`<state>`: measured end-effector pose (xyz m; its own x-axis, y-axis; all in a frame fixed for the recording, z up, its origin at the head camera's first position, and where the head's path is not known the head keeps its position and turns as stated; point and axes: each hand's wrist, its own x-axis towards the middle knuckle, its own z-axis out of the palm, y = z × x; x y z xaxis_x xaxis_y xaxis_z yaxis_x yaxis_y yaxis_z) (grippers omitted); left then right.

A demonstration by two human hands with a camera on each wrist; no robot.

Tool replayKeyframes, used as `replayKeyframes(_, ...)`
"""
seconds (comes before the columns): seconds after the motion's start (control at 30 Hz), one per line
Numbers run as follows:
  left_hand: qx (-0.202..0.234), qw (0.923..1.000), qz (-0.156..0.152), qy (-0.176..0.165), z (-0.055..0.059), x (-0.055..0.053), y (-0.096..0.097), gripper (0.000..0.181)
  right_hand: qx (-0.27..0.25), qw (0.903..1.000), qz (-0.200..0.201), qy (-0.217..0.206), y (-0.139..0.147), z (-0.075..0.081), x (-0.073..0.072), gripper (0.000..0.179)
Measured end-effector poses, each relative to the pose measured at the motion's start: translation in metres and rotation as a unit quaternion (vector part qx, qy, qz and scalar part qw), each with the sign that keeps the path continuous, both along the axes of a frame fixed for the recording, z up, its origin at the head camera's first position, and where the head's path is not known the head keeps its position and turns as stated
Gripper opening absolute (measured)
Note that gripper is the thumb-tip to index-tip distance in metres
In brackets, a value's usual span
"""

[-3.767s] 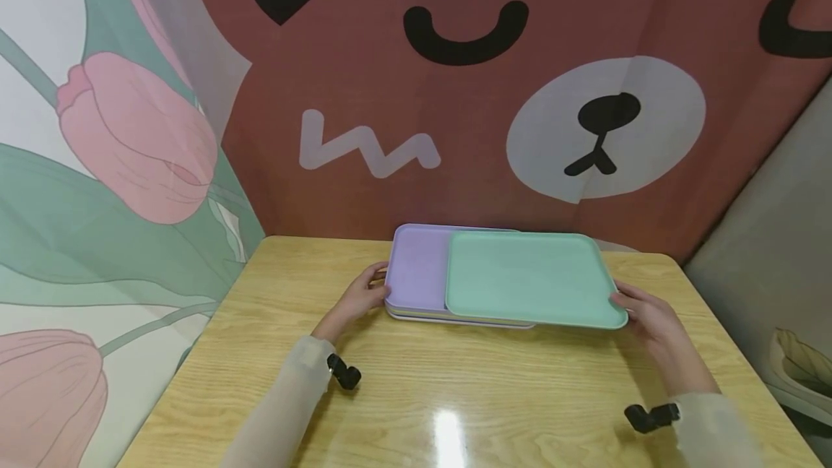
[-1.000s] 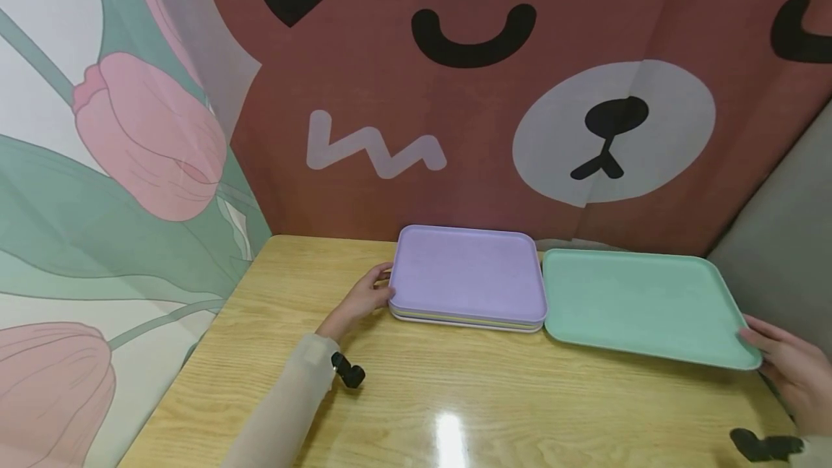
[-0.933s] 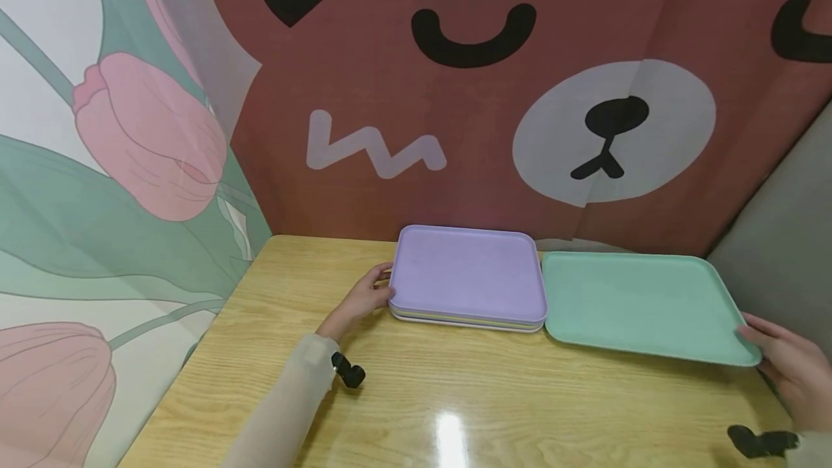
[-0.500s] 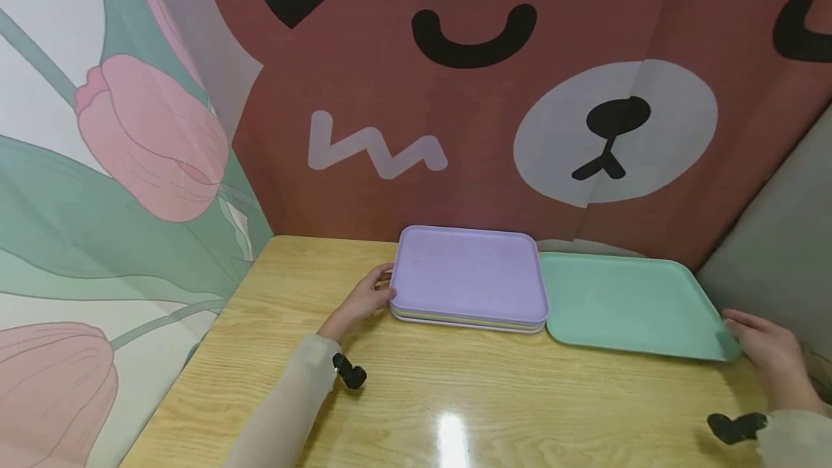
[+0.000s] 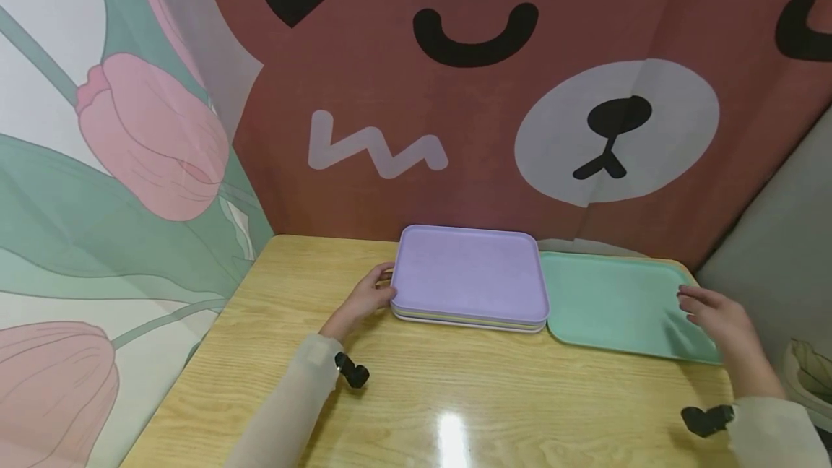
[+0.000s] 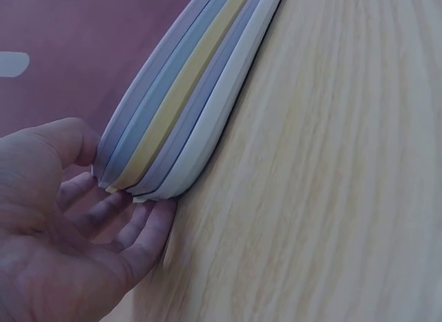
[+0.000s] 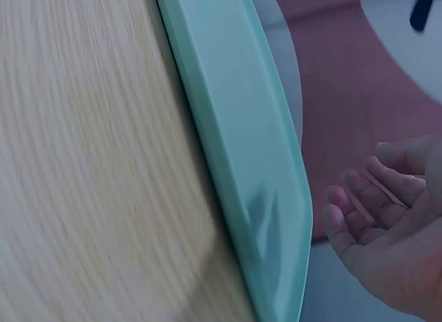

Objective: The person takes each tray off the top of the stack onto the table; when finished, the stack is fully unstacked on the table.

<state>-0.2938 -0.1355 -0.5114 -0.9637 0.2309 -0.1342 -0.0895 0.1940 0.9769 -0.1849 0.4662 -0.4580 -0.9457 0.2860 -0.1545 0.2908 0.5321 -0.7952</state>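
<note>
A stack of rectangular trays, topped by a purple tray, stands at the table's back. Its left end is held by my left hand. In the left wrist view the thumb lies at the top rim and the fingers reach the lower edges of the stacked trays, which are purple, blue, yellow and white. A mint green tray lies flat against the stack's right side. Over its right end hovers my right hand, fingers loosely bent, holding nothing. The right wrist view shows that hand apart from the green tray.
The wooden table runs back to a wall hanging with a bear face. Flower-patterned fabric hangs on the left, a grey surface on the right. A pale object with a leaf shape sits beyond the table's right edge.
The green tray has gone from on top of the stack to the table at its right. My right hand has let it go and moved left above it. The left hand stays put.
</note>
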Motion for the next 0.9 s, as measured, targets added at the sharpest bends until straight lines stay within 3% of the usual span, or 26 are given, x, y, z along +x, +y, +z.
replayKeyframes(0.37,-0.019,0.9993,0.033,0.002,0.001,0.000,0.006,0.060,-0.014,0.9965,0.081,0.010,-0.060,-0.004,-0.025,0.067)
replayKeyframes(0.73,-0.067,0.9965,0.045,0.020,0.005,-0.002,0.010,0.056,-0.067,0.9909,0.116,0.014,-0.113,0.000,-0.037,0.064)
replayKeyframes(0.9,-0.083,0.9950,0.049,0.026,0.007,-0.001,0.010,0.056,-0.069,0.9893,0.125,0.027,-0.136,-0.004,-0.042,0.065)
